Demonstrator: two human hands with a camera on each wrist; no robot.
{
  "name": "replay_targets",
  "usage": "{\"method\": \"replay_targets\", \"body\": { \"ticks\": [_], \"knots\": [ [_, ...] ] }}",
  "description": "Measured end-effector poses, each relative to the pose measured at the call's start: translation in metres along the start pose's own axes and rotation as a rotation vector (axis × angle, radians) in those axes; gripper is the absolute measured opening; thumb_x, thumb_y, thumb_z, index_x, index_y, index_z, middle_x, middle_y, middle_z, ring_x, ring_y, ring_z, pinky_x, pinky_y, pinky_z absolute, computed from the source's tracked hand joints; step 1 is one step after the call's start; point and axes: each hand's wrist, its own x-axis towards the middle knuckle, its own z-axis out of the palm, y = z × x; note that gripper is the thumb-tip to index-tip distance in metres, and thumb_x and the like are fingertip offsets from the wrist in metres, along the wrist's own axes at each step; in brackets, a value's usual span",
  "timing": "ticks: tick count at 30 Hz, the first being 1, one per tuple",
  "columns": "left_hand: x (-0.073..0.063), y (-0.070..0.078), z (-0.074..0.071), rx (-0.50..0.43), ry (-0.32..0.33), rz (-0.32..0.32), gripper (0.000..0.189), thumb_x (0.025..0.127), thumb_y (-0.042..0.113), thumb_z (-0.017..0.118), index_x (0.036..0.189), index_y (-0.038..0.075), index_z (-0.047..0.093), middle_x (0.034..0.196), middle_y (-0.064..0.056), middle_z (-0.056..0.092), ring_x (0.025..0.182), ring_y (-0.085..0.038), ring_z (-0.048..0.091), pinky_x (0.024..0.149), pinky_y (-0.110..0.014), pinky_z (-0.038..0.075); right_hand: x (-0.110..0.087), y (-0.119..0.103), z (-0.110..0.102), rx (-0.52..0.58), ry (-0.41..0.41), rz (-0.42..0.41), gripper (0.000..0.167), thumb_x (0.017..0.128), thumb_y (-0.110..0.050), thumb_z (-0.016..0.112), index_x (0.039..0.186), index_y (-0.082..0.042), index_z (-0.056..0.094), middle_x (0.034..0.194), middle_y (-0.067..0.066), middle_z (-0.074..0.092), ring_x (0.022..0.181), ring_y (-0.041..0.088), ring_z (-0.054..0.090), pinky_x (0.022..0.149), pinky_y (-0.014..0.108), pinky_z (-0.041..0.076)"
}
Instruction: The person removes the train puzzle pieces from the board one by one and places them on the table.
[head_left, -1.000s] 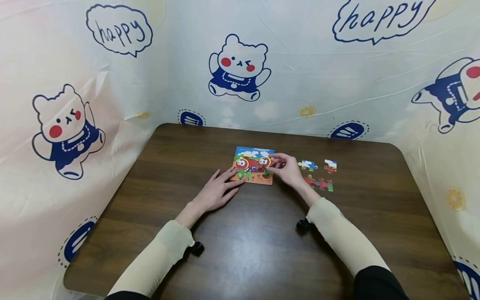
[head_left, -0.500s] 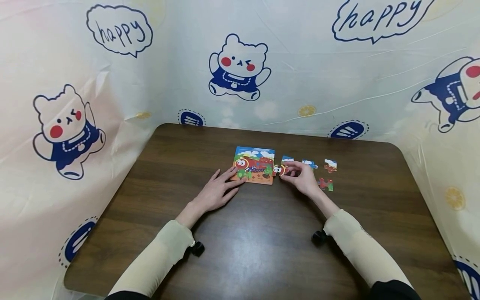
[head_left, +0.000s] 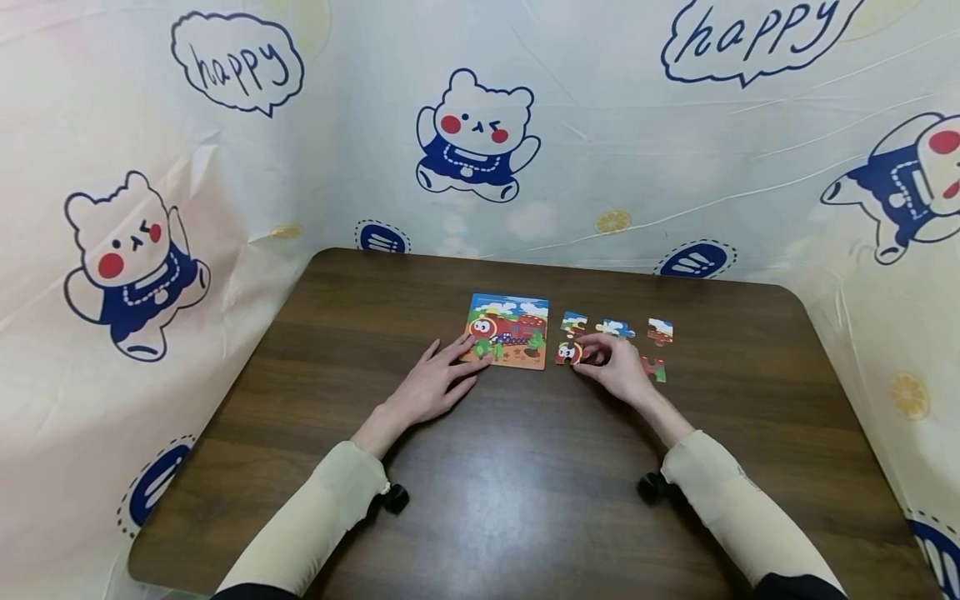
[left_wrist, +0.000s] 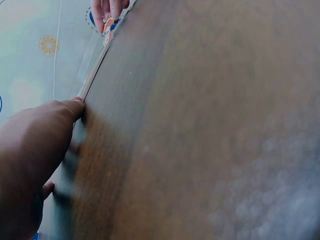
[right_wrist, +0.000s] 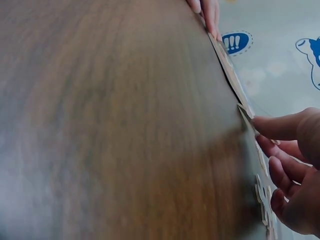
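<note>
My right hand (head_left: 617,367) pinches a jigsaw piece (head_left: 568,353) printed with a white eye and red. It holds the piece just right of a square picture card (head_left: 517,333) showing a red train under a blue sky. From the right wrist view, the piece (right_wrist: 246,120) sits tilted between thumb and fingers, low over the table. My left hand (head_left: 431,383) rests with spread, straight fingers on the card's lower left corner. A loose sky piece (head_left: 574,320) lies directly behind the held one, and another blue-and-white piece (head_left: 617,328) lies farther right.
A sky-and-red piece (head_left: 661,332) and a red-green piece (head_left: 657,369) lie at the right, the latter partly covered by my right hand. All lie on a brown wooden table (head_left: 480,483). A printed cloth (head_left: 570,183) hangs behind the table's far edge.
My right hand has carried the eye piece from over the card's right side rightward and toward me, beside the card. The left hand has stayed on the card.
</note>
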Motion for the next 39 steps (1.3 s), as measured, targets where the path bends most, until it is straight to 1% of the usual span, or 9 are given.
{"method": "replay_targets", "body": {
  "ticks": [5,13,21,26,32,35,37,39],
  "knots": [
    [0.000,-0.001,0.001,0.008,0.002,-0.001,0.048,0.114,0.038,0.061,0.162,0.035,0.057,0.178,-0.012,0.039,0.169,-0.028,0.033,0.136,-0.068,0.023,0.000,0.001,-0.004,-0.063,-0.013,-0.024,0.038,0.092,-0.010,0.089,0.127,0.000,0.077,0.107,0.018,0.077,0.090,0.026,0.064,0.076,0.026,0.046],
    [0.001,-0.002,0.002,0.002,0.001,-0.004,0.048,0.113,0.038,0.062,0.161,0.035,0.057,0.178,-0.011,0.039,0.169,-0.027,0.033,0.137,-0.068,0.022,0.003,0.002,-0.008,-0.095,-0.050,-0.059,0.036,0.090,-0.007,0.089,0.123,0.003,0.078,0.105,0.018,0.077,0.092,0.027,0.064,0.080,0.030,0.047],
    [0.001,-0.001,0.001,0.001,-0.008,-0.014,0.049,0.114,0.039,0.061,0.162,0.037,0.056,0.179,-0.010,0.038,0.170,-0.026,0.032,0.138,-0.066,0.020,0.007,0.003,-0.008,-0.108,-0.074,-0.053,0.036,0.090,-0.008,0.089,0.123,0.003,0.079,0.109,0.020,0.076,0.095,0.031,0.064,0.085,0.035,0.047],
    [0.001,-0.001,0.002,-0.003,-0.012,-0.022,0.049,0.114,0.040,0.061,0.163,0.038,0.055,0.180,-0.010,0.037,0.170,-0.026,0.031,0.138,-0.066,0.020,0.007,0.002,-0.010,-0.117,-0.090,-0.056,0.036,0.091,-0.008,0.089,0.124,0.002,0.079,0.111,0.021,0.076,0.096,0.031,0.063,0.085,0.036,0.046],
    [0.001,-0.001,0.002,-0.006,-0.006,-0.015,0.049,0.114,0.039,0.061,0.162,0.037,0.056,0.179,-0.010,0.038,0.170,-0.027,0.032,0.138,-0.066,0.021,0.007,0.003,-0.008,-0.100,-0.065,-0.079,0.039,0.094,-0.011,0.088,0.129,0.002,0.078,0.117,0.022,0.077,0.099,0.032,0.064,0.086,0.037,0.048],
    [0.000,0.000,0.001,-0.005,-0.006,-0.016,0.049,0.114,0.039,0.061,0.162,0.038,0.055,0.179,-0.010,0.038,0.170,-0.027,0.032,0.138,-0.066,0.021,0.009,-0.002,-0.003,-0.098,-0.046,-0.092,0.042,0.095,-0.013,0.087,0.133,0.001,0.076,0.124,0.022,0.076,0.105,0.035,0.065,0.089,0.042,0.051],
    [0.000,0.000,0.001,-0.004,-0.006,-0.018,0.049,0.114,0.039,0.061,0.162,0.038,0.055,0.179,-0.009,0.039,0.170,-0.026,0.032,0.138,-0.066,0.020,0.010,-0.007,0.002,-0.114,-0.041,-0.109,0.046,0.095,-0.016,0.087,0.136,0.001,0.074,0.130,0.023,0.075,0.112,0.037,0.064,0.095,0.048,0.052],
    [0.000,0.000,0.001,-0.002,-0.005,-0.016,0.048,0.114,0.039,0.060,0.162,0.038,0.056,0.179,-0.009,0.039,0.170,-0.026,0.033,0.138,-0.066,0.020,0.013,-0.012,0.007,-0.133,-0.045,-0.133,0.049,0.096,-0.018,0.088,0.139,0.001,0.072,0.135,0.023,0.074,0.119,0.039,0.062,0.102,0.055,0.050]
  ]
}}
